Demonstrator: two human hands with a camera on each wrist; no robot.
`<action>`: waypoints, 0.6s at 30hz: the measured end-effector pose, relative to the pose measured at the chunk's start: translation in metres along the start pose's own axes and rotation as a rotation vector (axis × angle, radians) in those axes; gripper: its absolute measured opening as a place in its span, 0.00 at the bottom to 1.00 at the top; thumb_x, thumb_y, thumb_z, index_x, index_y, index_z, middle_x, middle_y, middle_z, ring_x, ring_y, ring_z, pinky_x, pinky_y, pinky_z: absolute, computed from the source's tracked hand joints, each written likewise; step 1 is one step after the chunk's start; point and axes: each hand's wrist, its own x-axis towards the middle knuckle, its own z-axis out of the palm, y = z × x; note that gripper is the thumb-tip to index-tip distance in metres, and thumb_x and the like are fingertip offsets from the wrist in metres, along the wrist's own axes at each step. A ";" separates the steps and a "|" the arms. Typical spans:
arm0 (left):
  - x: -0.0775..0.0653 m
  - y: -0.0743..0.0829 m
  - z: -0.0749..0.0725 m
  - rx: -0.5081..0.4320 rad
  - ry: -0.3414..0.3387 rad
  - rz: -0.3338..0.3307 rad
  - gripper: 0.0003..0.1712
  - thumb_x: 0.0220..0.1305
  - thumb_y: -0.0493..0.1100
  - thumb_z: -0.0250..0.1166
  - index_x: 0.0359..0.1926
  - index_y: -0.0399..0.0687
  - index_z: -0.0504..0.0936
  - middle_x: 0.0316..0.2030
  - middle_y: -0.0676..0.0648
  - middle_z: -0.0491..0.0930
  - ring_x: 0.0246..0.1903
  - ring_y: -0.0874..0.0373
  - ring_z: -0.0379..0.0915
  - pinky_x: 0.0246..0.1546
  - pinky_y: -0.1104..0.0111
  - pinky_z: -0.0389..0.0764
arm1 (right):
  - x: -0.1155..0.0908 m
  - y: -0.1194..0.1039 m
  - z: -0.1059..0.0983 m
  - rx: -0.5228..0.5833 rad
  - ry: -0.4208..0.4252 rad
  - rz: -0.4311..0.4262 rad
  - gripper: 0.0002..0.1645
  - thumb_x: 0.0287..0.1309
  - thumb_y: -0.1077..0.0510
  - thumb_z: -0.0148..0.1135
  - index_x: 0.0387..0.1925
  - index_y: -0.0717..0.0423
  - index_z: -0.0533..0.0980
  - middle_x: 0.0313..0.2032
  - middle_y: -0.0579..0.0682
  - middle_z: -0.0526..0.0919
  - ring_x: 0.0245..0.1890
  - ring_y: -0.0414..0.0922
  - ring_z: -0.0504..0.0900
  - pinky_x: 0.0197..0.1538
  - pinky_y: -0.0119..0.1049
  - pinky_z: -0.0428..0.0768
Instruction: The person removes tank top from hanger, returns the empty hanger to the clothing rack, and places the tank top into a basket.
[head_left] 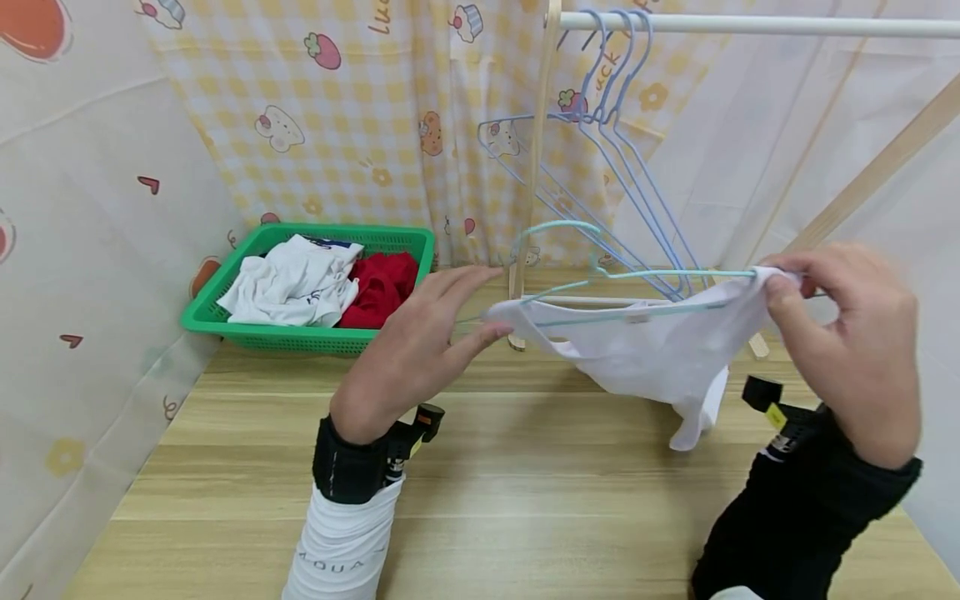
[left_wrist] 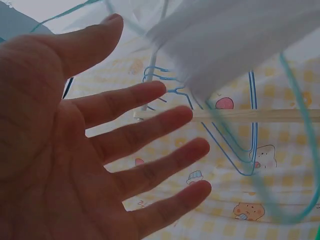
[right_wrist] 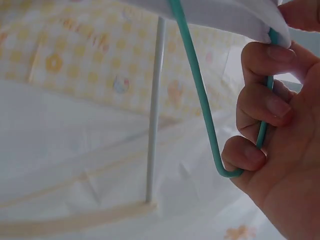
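My right hand (head_left: 855, 350) holds a mint-green wire hanger (head_left: 675, 272) near one end, together with the edge of a white top (head_left: 637, 350). In the right wrist view, the fingers (right_wrist: 265, 105) curl round the hanger wire, and the cloth lies by the index finger and thumb. The top droops from the hanger above the table, its neckline facing up. At the other end, my left hand (head_left: 420, 350) is spread beside the cloth, thumb tip overlapping its edge in the head view. The left wrist view shows that palm (left_wrist: 45, 145) bare, the fingers extended and apart.
Several blue hangers (head_left: 600, 117) hang on the white rail (head_left: 750, 23) of a wooden-legged rack behind the top. A green basket (head_left: 197, 317) at the back left holds white clothes (head_left: 292, 283) and a red garment (head_left: 382, 287). A patterned curtain (head_left: 360, 125) stands behind the wooden table (head_left: 525, 500).
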 end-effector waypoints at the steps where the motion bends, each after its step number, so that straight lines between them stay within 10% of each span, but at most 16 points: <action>1: 0.000 -0.001 0.000 -0.014 0.013 0.016 0.32 0.77 0.53 0.69 0.76 0.50 0.76 0.71 0.46 0.78 0.71 0.51 0.72 0.70 0.52 0.80 | 0.000 -0.003 0.004 0.033 0.000 -0.024 0.16 0.69 0.60 0.62 0.40 0.72 0.87 0.34 0.14 0.72 0.39 0.24 0.65 0.49 0.25 0.58; 8: -0.002 -0.011 -0.013 -0.031 0.173 0.063 0.14 0.78 0.42 0.67 0.57 0.40 0.88 0.48 0.45 0.90 0.46 0.53 0.85 0.48 0.57 0.88 | 0.003 -0.028 0.032 0.163 0.011 -0.118 0.19 0.77 0.55 0.64 0.44 0.71 0.87 0.37 0.23 0.75 0.40 0.26 0.69 0.48 0.25 0.62; 18: -0.012 -0.026 -0.033 0.044 0.650 0.170 0.08 0.70 0.34 0.74 0.45 0.32 0.91 0.40 0.37 0.92 0.40 0.44 0.90 0.45 0.83 0.81 | 0.000 -0.060 0.063 0.223 -0.031 -0.088 0.08 0.73 0.69 0.64 0.47 0.68 0.86 0.39 0.55 0.85 0.42 0.30 0.73 0.46 0.23 0.70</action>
